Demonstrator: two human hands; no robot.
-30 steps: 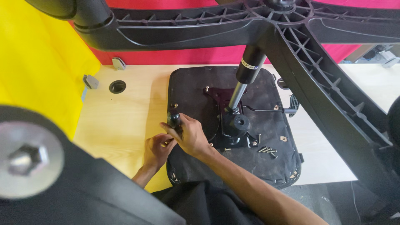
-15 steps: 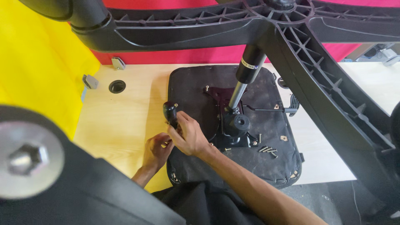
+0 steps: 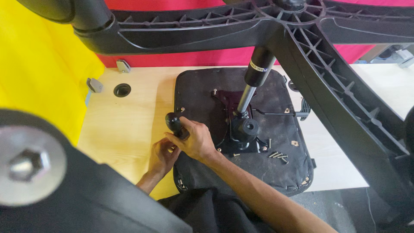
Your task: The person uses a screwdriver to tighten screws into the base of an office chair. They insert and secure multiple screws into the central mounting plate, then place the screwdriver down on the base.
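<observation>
Right hand point(image 3: 196, 140) grips a round black plastic knob point(image 3: 174, 123); left hand point(image 3: 163, 154), fingers curled, touches the black seat underside point(image 3: 280, 172).

An upturned seat pan point(image 3: 276, 103) lies on the counter point(image 3: 129, 125). Its mechanism plate point(image 3: 235, 129) sits central, loose screws point(image 3: 278, 154) at four o'clock, a grommet hole point(image 3: 122, 89) at nine o'clock.

A pale wooden table point(image 3: 129, 125) under even light; yellow sheet point(image 3: 39, 64) left; red wall point(image 3: 207, 58) behind.
</observation>
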